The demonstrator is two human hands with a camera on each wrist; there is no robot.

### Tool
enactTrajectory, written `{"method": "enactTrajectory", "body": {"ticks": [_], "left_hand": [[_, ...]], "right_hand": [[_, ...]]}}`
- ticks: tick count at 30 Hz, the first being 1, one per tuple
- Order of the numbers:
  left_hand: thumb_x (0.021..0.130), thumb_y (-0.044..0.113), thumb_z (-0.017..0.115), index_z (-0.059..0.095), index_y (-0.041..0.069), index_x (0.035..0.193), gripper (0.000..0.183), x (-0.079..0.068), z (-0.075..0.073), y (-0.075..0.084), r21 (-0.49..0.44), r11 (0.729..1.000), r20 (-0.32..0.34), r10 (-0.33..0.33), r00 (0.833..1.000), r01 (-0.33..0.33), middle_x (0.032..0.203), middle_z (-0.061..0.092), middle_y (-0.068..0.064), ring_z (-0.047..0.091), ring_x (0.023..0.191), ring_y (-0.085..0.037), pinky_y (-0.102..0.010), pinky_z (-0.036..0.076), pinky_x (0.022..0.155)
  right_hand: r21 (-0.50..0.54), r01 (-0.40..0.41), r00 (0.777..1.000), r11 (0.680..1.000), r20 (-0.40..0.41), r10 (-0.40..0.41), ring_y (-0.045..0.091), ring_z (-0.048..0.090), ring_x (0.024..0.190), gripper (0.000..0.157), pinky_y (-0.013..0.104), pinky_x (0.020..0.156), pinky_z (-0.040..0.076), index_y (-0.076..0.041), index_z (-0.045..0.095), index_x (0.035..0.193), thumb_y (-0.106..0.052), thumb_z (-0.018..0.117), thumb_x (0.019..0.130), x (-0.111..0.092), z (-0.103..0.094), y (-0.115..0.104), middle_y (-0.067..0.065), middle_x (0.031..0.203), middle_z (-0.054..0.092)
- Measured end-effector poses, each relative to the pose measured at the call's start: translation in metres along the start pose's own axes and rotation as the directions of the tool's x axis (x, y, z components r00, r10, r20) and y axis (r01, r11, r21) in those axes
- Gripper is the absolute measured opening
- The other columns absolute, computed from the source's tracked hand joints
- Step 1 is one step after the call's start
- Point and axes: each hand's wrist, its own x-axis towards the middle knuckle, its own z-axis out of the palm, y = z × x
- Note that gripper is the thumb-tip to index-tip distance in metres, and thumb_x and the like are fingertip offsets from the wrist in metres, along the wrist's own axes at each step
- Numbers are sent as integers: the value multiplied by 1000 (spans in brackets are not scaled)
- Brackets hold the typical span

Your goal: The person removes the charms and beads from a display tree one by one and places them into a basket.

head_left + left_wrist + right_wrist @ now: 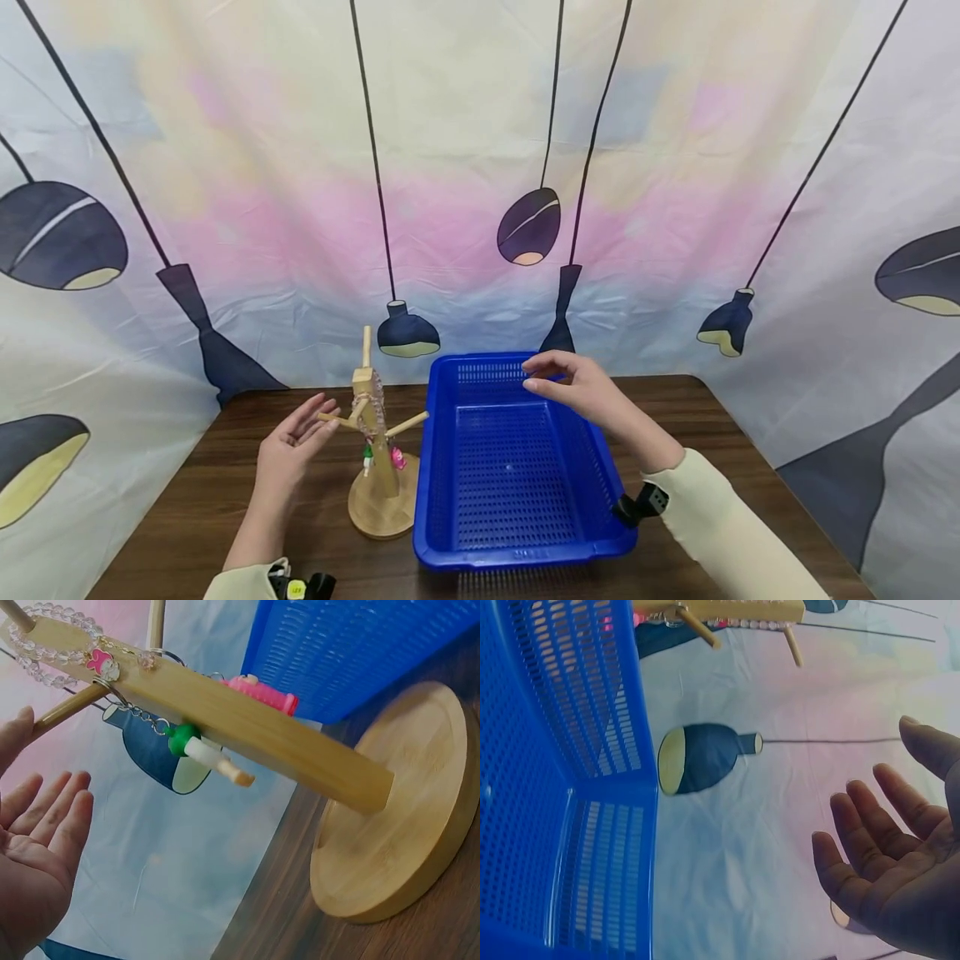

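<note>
A wooden peg stand point(386, 475) with a round base stands left of a blue plastic basket point(525, 550). From its pegs hang a clear beaded bracelet point(56, 656), a keychain with a green and white figure point(196, 750) and a pink keychain point(262, 696). My left hand point(288, 446) is beside the stand's left peg, thumb near the peg's end, fingers relaxed, nothing gripped. Over the basket's far right part hovers my right hand point(577, 387), its fingers loosely bent with nothing between them, as the right wrist view also shows.
The dark wooden table point(187, 517) carries the stand and the basket. Behind it hangs a pastel cloth point(465, 167) printed with dark lamps. Each wrist wears a small black camera, and the sleeves are pale.
</note>
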Motion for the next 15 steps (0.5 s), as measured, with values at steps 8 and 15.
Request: {"method": "enactTrajectory", "body": {"ticks": [8,15], "left_hand": [[99,13,69,68,33,117,27,0,7,-5,-175,984,-24,-32,999,28,99,74,28,70,94,11,-9,59,82],[99,4,66,74,36,101,34,0,13,-8,-325,946,-26,-8,1000,-1,97,79,18,73,94,5,-14,62,79]], "right_hand": [[56,33,999,998,30,-34,28,66,115,35,37,96,59,-7,67,130,-25,68,100,11,21,-12,15,130,69],[96,45,998,994,46,-50,28,66,118,36,43,100,59,-7,67,132,-25,67,101,21,39,-23,15,131,70]]}}
